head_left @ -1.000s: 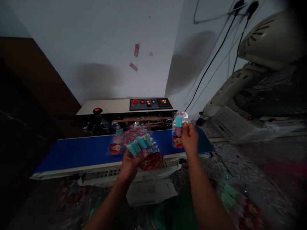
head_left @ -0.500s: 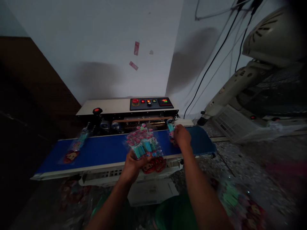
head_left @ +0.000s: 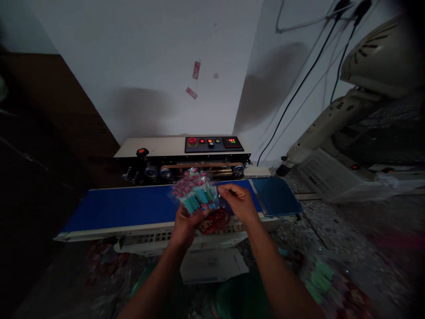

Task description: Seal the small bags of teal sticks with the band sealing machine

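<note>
My left hand is closed around a bunch of clear plastic packets above the belt. Teal sticks and pink tops show inside, and red-haired cartoon figures hang at the lower end. At the bunch's right edge, my right hand pinches a packet between thumb and fingers; the exact grip is partly hidden. Behind both hands stands a band sealing machine with a lit control panel. Its blue conveyor belt runs from left to right beneath the bunch.
More packets lie low on the right, and others at lower left. A grey machine with a rounded head stands at right. Black cables hang along the wall. A brown cardboard box stands at left.
My right hand has left the sealer's right end, where it held a single packet, and moved left to the bunch. The packet at the belt's left end is out of sight.
</note>
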### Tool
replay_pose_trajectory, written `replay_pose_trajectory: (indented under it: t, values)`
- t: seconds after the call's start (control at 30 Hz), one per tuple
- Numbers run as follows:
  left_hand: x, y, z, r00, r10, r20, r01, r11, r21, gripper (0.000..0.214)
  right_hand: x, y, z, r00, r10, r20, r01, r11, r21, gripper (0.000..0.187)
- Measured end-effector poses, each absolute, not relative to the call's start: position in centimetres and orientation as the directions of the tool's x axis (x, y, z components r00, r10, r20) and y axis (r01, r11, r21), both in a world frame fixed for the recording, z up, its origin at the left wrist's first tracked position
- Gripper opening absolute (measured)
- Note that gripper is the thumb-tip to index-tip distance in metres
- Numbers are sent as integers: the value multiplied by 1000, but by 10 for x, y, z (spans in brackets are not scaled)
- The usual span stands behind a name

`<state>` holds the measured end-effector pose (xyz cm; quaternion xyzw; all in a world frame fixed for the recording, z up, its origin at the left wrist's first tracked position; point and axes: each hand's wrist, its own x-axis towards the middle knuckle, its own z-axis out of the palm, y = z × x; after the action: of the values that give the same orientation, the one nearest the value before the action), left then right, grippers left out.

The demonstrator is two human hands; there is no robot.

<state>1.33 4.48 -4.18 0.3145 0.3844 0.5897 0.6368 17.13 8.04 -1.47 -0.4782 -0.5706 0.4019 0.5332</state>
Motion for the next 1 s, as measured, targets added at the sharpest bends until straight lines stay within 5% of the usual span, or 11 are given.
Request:
replay_pose_trajectory:
  t: [0.2,0.3,0.5,0.67,0.8,0.9,1.0]
  values:
    - [12,46,-35,-2,985,-170,-501,146,853,43,192,87,-11,300,866,399,397,268,-878,27]
    - [12,46,-37,7,982,-189,-484,168,859,41,226,101,-17,383,801,460,626,142,-767,28]
    - [12,47,-41,12,980,-197,-467,180,866,42,286,128,-43,509,803,310,809,-324,-490,30]
    - [11,48,-38,38,974,-226,-452,218,865,44,283,140,-52,521,829,203,819,-419,-392,30]
    - [13,47,-38,62,977,-204,-452,209,867,40,263,155,-50,456,877,154,845,-371,-385,31]
    - [14,47,-40,58,976,-208,-446,212,870,38,245,155,-41,380,886,265,873,-249,-420,30]
    - [15,47,-41,49,978,-204,-461,203,864,39,224,136,-26,271,902,336,769,6,-639,34]
